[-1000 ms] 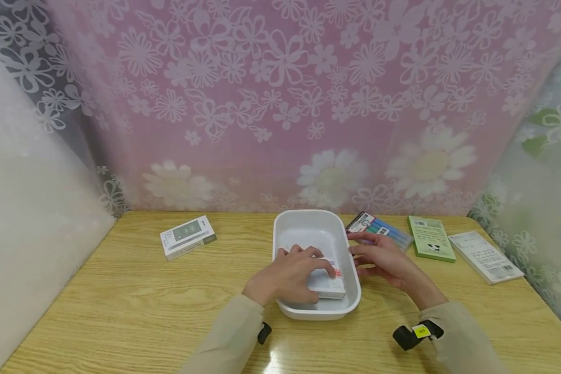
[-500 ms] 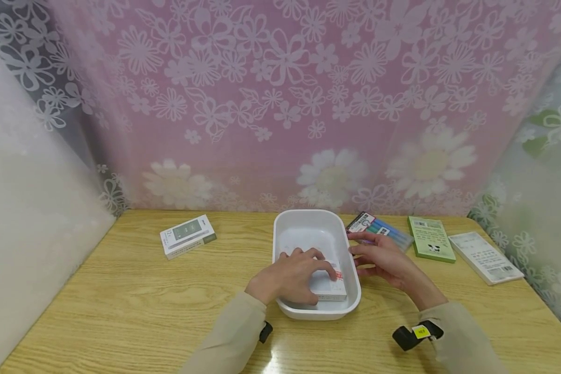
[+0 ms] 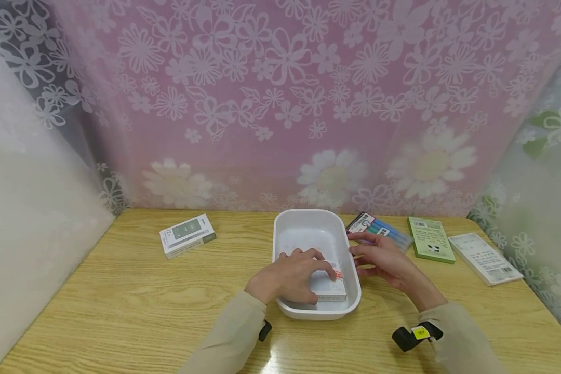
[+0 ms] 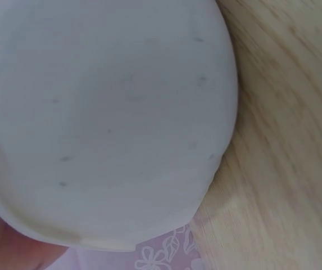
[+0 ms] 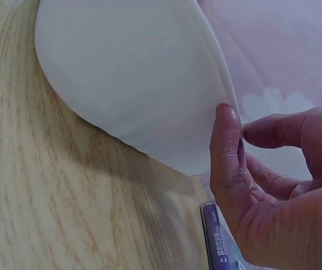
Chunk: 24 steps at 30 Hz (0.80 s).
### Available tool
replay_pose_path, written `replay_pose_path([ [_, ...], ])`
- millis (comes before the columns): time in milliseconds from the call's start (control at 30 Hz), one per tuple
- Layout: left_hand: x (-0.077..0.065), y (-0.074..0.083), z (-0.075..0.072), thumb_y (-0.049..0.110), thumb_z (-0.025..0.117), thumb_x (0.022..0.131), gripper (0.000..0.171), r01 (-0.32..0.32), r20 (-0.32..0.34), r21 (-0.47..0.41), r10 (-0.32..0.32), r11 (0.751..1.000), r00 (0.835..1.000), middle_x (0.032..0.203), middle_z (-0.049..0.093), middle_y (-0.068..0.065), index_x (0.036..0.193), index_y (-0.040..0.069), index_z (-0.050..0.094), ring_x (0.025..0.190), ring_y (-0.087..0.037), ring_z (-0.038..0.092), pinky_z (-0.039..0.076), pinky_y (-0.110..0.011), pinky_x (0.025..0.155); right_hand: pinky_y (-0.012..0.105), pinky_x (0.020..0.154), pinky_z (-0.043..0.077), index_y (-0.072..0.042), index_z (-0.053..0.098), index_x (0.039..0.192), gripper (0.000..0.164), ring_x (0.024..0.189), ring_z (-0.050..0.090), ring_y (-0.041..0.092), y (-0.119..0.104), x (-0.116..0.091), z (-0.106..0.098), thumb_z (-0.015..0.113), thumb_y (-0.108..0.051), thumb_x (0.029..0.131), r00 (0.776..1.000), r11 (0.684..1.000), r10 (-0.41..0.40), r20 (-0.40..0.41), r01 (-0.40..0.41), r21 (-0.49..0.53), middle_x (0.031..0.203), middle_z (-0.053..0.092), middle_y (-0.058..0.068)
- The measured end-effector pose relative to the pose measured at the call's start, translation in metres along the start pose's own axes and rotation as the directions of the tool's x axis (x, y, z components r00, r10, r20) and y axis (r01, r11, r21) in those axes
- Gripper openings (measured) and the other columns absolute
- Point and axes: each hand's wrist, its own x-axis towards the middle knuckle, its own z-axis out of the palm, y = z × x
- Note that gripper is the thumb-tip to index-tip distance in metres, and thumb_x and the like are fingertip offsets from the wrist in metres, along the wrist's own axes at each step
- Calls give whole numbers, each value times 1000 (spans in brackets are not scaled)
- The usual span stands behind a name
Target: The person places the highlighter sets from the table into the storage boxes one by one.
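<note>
- Still, as half a second ago, left hand [image 3: 287,278] grips a white box [image 3: 324,286] inside the white tray [image 3: 304,228].
- Right hand [image 3: 383,258], fingers relaxed, touches the tray's side.
- Only the head view shows the box.

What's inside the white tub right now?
A white box with red print lies in the near half of the white tub, under the grip of the left hand. The hand covers the box's left part; whatever is beneath the box or hand can't be seen.

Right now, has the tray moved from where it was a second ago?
No, the tray sits the same beside the pens, shifted neither way.
</note>
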Motion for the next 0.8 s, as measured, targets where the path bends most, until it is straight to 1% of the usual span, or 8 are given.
replay_pose_path([
  [133, 0, 0, -1, 33, 77, 83, 45, 0, 2, -6, 0, 1000, 1000, 146, 52, 9, 123, 49, 65, 121, -22, 53, 47, -48, 93, 29, 72, 64, -3, 38, 153, 61, 87, 72, 15, -1, -1, 0, 63, -23, 101, 1000, 1000, -2, -5, 2, -7, 105, 71, 2],
  [233, -1, 0, -1, 33, 73, 84, 44, 0, -7, -32, 0, 1000, 1000, 148, 51, 8, 125, 48, 65, 127, -22, 52, 47, -50, 96, 29, 72, 64, -3, 38, 153, 61, 86, 72, 14, -1, -1, 1, 63, -22, 101, 1000, 1000, 0, -8, 0, -5, 105, 71, 2],
  [333, -1, 0, -1, 33, 72, 85, 44, -9, -30, -53, 7, 999, 1000, 149, 51, 8, 127, 46, 65, 131, -22, 51, 46, -53, 100, 29, 72, 64, -3, 38, 153, 61, 86, 72, 14, -1, -1, 1, 63, -22, 101, 1000, 1000, 3, -10, -3, -5, 105, 71, 2],
  [467, -3, -1, -1, 32, 70, 86, 46, -27, -78, -50, 23, 998, 997, 149, 53, 7, 131, 41, 64, 132, -21, 53, 46, -53, 102, 29, 72, 64, -3, 38, 153, 61, 86, 72, 15, 1, -1, 1, 63, -22, 101, 1000, 1000, 3, -10, -3, -6, 104, 71, 2],
  [600, -8, -3, -3, 32, 68, 89, 44, -40, -133, -12, 38, 999, 990, 148, 55, 6, 132, 39, 64, 132, -21, 55, 48, -51, 100, 29, 72, 64, -3, 38, 153, 61, 87, 72, 15, 2, -1, 1, 63, -23, 101, 1000, 1000, -3, -10, 3, -4, 105, 71, 2],
  [700, -14, -4, -6, 33, 66, 91, 43, -46, -177, 24, 49, 999, 983, 150, 54, 6, 134, 37, 64, 134, -21, 55, 49, -50, 101, 29, 72, 64, -3, 38, 153, 61, 87, 72, 15, 2, 0, 1, 63, -23, 101, 1000, 1000, -8, -12, 8, -6, 105, 71, 2],
  [800, -20, -8, -8, 34, 63, 94, 41, -58, -234, 46, 67, 997, 970, 153, 53, 6, 135, 35, 65, 138, -20, 53, 47, -51, 105, 29, 71, 64, -3, 38, 152, 61, 87, 72, 15, 2, 0, 1, 63, -23, 101, 1000, 1000, -7, -14, 7, -7, 104, 72, 2],
])
